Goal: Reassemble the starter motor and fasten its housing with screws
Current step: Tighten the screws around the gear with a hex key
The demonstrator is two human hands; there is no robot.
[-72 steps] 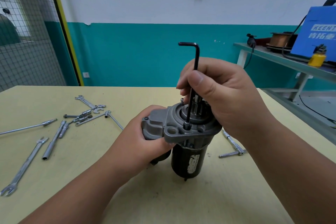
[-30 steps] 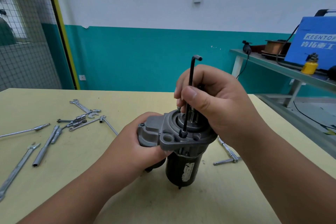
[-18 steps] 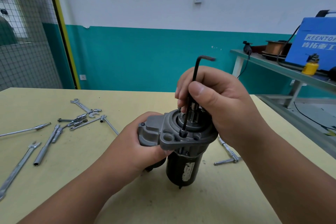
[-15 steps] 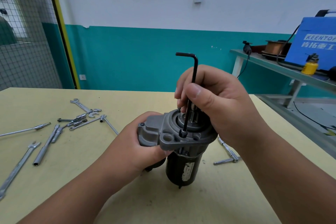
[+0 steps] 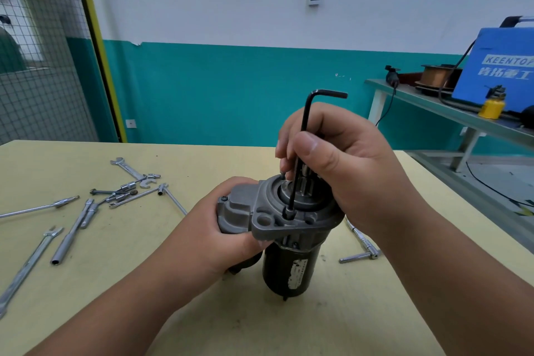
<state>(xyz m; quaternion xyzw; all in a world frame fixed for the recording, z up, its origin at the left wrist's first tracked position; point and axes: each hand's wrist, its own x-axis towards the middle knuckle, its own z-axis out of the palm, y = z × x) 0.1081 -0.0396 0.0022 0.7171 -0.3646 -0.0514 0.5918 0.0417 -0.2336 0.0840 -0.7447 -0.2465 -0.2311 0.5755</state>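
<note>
Since half a second ago, the hex key's (image 5: pixel 308 113) short arm has swung from left to right, with its tip seated in a screw (image 5: pixel 288 214) on the grey housing (image 5: pixel 271 228). The right hand (image 5: pixel 346 165) pinches the key's shaft, and the left hand (image 5: pixel 219 234) grips the housing's side. The starter motor (image 5: pixel 289 266) stands upright on the surface (image 5: pixel 86 283).

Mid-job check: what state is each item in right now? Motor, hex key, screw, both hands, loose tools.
starter motor, standing upright on the table, grey housing on top.
hex key, near upright, tip in the screw head, short arm pointing right.
screw, in the housing flange; depth cannot be told.
left hand, grips the starter motor's side.
right hand, pinches the hex key shaft.
wrenches, lying loose, left of the motor.
T-handle tool, lying right of the motor.
</note>
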